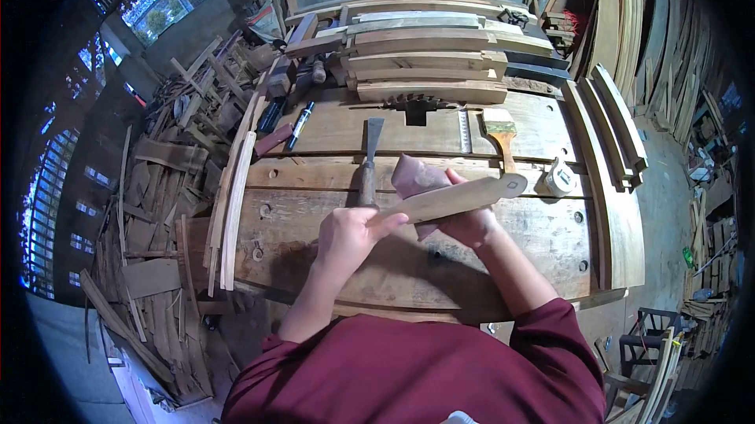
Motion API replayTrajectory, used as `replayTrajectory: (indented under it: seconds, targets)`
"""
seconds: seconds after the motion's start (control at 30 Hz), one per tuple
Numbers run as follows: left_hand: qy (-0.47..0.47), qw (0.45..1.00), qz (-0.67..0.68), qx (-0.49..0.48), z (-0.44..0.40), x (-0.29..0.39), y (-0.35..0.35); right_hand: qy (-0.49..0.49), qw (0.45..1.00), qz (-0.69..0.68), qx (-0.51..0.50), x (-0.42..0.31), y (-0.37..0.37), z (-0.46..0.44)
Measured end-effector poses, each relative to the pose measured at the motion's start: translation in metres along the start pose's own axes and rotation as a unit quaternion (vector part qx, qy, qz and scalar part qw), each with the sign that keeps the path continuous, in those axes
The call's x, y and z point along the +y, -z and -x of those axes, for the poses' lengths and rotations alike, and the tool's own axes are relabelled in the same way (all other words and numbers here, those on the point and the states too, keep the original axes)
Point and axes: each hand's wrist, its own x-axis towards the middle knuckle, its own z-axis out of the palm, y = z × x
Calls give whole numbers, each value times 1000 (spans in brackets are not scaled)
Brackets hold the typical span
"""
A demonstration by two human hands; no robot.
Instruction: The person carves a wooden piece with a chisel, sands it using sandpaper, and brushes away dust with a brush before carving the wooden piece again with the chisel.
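Observation:
A pale, smooth strip of wood (pixel 452 199) with a rounded end and a small dark mark on it is held slantwise above the workbench (pixel 330 267). My left hand (pixel 346 237) is closed around its lower left end. Behind the strip, my right hand (pixel 470 227) grips a folded sheet of pinkish sandpaper (pixel 417 175) against the wood; part of its fingers is hidden. A flat-bladed chisel (pixel 368 164) lies on the bench just beyond my left hand. To the right lie a wide paintbrush (pixel 501 137) and a roll of white tape (pixel 560 178).
Planed boards (pixel 425 66) are stacked at the far side of the bench. A marker (pixel 301 125) and a metal ruler (pixel 465 131) lie before them. Long wood strips line both bench edges. Scrap wood (pixel 165 227) is heaped on the left floor.

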Motion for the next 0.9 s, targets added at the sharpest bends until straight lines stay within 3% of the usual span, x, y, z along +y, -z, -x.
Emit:
replayTrajectory:
  seconds: [0.03,0.13,0.2,0.3,0.33,0.4,0.43,0.47,0.53,0.57,0.67,0.73,0.8,0.83,0.9]
  targets:
    - [-1,1000,1,1,0,-2,1,0,1000,2,0,-9,-4,4]
    - [19,998,38,43,5,-28,13,155,988,18,-17,-40,-36,22]
    - [48,998,35,23,8,-38,26,192,980,-21,48,-45,-44,22]
    - [48,998,21,23,4,-25,25,126,990,-49,40,-29,-29,15]
    - [33,998,26,36,3,-19,18,97,989,-8,110,-16,-28,10]
    - [50,998,-32,-23,2,-9,10,-5,1000,11,-25,-5,-17,6]
    - [39,999,12,-3,2,-12,6,14,999,-8,45,-7,-17,7]
    - [26,998,54,18,2,-18,3,13,999,-5,46,-14,-20,11]
    - [46,998,38,37,5,-32,12,169,985,10,24,-36,-38,21]
    - [60,997,30,32,6,-34,22,190,981,10,41,-45,-38,25]
    - [33,998,-32,37,3,-42,25,182,982,-40,-15,-37,-40,18]
    - [55,997,41,38,2,-28,13,91,995,29,-6,-27,-28,14]
    - [44,999,-2,2,0,-16,5,7,999,-36,-35,-8,-17,7]
    - [54,998,16,-2,1,-15,7,44,990,-39,131,-7,-14,5]
    - [58,998,27,7,1,-20,13,99,992,2,75,-28,-32,17]
